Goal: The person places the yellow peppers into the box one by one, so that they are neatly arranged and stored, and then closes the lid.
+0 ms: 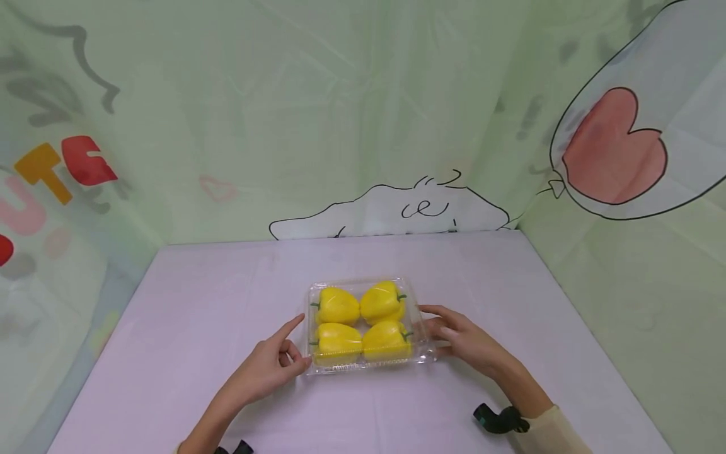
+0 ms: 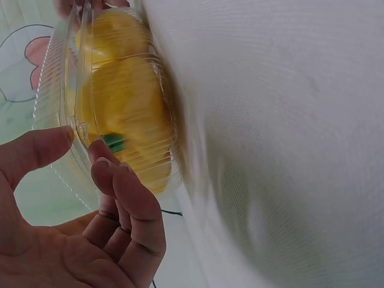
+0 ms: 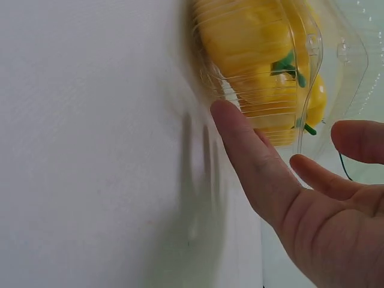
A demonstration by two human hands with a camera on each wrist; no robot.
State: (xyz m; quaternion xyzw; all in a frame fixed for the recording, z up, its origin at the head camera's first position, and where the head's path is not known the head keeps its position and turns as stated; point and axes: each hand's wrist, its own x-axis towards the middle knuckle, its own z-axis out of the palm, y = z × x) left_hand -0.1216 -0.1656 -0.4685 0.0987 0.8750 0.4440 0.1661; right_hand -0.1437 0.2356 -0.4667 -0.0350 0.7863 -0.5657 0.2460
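Note:
A clear plastic clamshell box (image 1: 365, 364) holds several yellow bell peppers (image 1: 339, 307) with green stems, set in two rows. At its left side is my left hand (image 1: 275, 364); in the left wrist view the thumb and a curled fingertip pinch the box's rim. My right hand (image 1: 467, 340) is at the opposite side, its fingers fairly straight. One fingertip (image 3: 227, 114) reaches low by the box's ribbed wall in the right wrist view, while the thumb stands apart from the rim. Two rim edges show separated at that corner.
The box lies on a table with a pale lilac cloth (image 1: 227, 284). Printed fabric walls (image 1: 340, 126) enclose the table at the back and both sides. Dark wrist-camera mounts (image 1: 499, 419) sit by both wrists.

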